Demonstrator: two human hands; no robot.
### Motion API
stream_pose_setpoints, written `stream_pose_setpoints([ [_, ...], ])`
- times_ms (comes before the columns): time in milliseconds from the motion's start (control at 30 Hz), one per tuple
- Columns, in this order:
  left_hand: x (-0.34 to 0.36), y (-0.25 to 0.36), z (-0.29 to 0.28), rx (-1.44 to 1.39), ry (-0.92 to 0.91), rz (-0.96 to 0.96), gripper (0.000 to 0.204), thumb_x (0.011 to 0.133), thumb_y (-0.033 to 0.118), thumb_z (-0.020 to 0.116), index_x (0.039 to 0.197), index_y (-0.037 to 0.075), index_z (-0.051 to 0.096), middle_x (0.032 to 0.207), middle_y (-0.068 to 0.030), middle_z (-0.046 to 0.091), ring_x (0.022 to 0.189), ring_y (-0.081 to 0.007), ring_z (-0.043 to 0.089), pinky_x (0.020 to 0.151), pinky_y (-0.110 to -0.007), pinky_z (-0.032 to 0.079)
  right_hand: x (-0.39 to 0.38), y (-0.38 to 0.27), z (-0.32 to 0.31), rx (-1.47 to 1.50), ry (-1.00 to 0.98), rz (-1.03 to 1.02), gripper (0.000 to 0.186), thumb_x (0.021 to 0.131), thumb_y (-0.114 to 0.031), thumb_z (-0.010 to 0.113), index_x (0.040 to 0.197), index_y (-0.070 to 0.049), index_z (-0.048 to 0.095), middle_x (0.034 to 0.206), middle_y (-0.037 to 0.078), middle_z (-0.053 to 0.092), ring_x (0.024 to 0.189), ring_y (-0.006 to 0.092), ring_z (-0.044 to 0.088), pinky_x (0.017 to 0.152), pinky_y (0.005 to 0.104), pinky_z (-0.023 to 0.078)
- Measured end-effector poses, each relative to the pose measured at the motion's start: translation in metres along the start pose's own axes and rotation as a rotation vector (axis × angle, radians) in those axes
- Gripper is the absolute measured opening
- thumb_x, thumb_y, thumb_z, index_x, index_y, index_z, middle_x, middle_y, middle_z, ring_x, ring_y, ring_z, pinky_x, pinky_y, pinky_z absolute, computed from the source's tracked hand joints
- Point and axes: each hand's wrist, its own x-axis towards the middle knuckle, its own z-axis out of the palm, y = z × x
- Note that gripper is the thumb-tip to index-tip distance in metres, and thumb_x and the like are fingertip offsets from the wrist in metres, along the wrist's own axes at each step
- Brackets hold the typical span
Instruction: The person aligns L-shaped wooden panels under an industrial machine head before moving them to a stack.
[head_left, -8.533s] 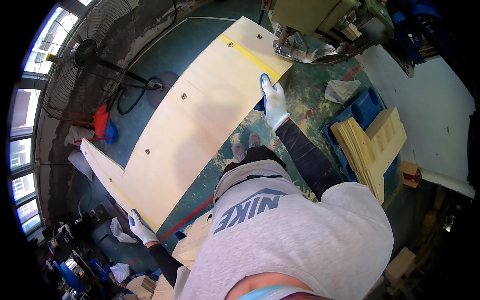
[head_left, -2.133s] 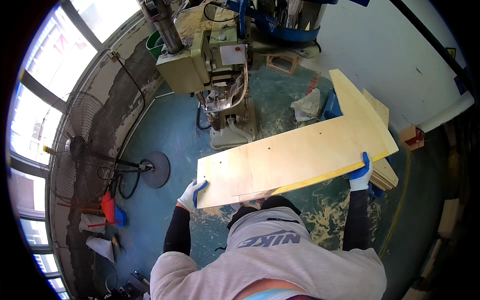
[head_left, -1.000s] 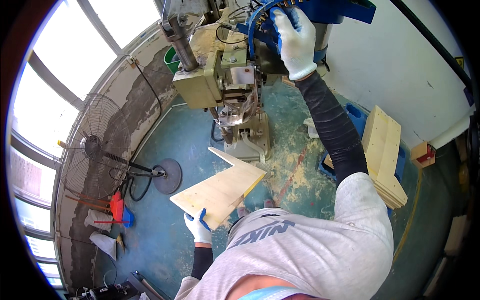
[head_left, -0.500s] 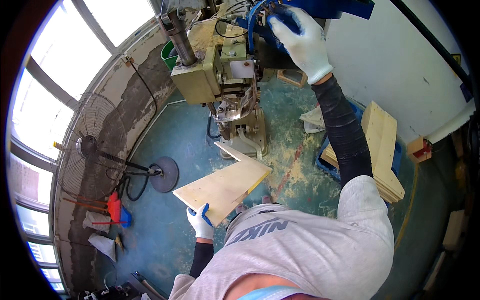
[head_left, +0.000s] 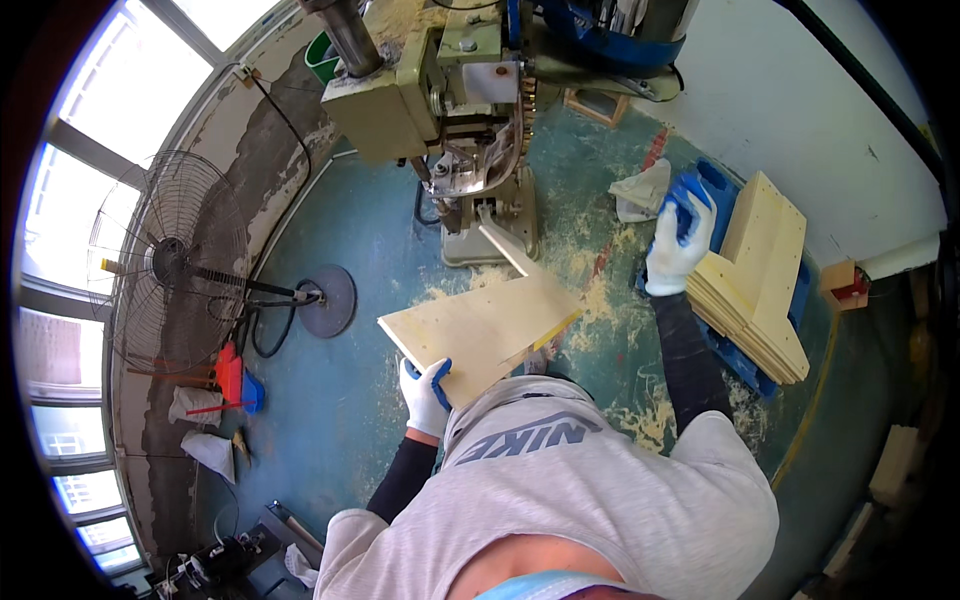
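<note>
My left hand [head_left: 425, 397], in a white glove with blue fingertips, grips the near left edge of a pale plywood panel [head_left: 470, 325]. The panel is flat and angular, with a narrow arm reaching toward the base of a green-grey press machine [head_left: 420, 95]. One of its edges shows a yellow strip. My right hand [head_left: 680, 238], gloved the same way, is raised over the floor just left of a stack of similar plywood panels [head_left: 765, 245]. Its fingers are loosely curved and apart, with nothing visible between them. A blue crate or pallet [head_left: 715, 190] sits under the stack.
A blue bowl-shaped feeder [head_left: 615, 40] is mounted at the machine's upper right. To the left stands a wire-cage fan [head_left: 170, 260] on a round base [head_left: 327, 300]. A white sack [head_left: 640, 190] and a small wooden frame [head_left: 597, 106] lie on the sawdust-strewn green floor.
My right hand has come down from the blue feeder to beside the plywood stack. The panel in my left hand has shifted right, and the head view has moved a little.
</note>
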Motion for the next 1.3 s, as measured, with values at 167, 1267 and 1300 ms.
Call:
stream_pose_setpoints([
  [167, 0.012, 0.015, 0.007, -0.022, -0.174, -0.087, 0.044, 0.082, -0.008, 0.067, 0.122, -0.001, 0.051, 0.115, -0.013, 0.064, 0.102, -0.0216, 0.067, 0.087, -0.033, 0.056, -0.171, 0.063, -0.081, -0.003, 0.06, 0.945, 0.036, 0.096, -0.022, 0.071, 0.124, -0.003, 0.06, 0.117, 0.005, 0.063, 0.104, 0.014, 0.058, 0.093, 0.0339, 0.046],
  [1267, 0.164, 0.131, -0.034, 0.65, -0.324, 0.547, 0.047, 0.105, 0.017, 0.054, 0.148, 0.002, 0.047, 0.1, -0.0046, 0.068, 0.072, -0.0045, 0.056, 0.066, -0.024, 0.049, -0.206, -0.078, -0.002, 0.813, 0.48, 1.169, 0.025, 0.101, -0.025, 0.065, 0.116, -0.005, 0.064, 0.109, 0.005, 0.069, 0.102, 0.0187, 0.068, 0.091, 0.0371, 0.057],
  [1300, 0.164, 0.136, -0.028, 0.672, -0.312, 0.489, 0.046, 0.104, 0.017, 0.054, 0.148, 0.002, 0.048, 0.096, -0.0031, 0.067, 0.067, -0.0033, 0.053, 0.062, -0.024, 0.047, -0.2, -0.075, 0.001, 0.838, 0.475, 1.156, 0.024, 0.1, -0.022, 0.065, 0.116, -0.005, 0.064, 0.11, 0.005, 0.068, 0.103, 0.0183, 0.067, 0.092, 0.0373, 0.057],
])
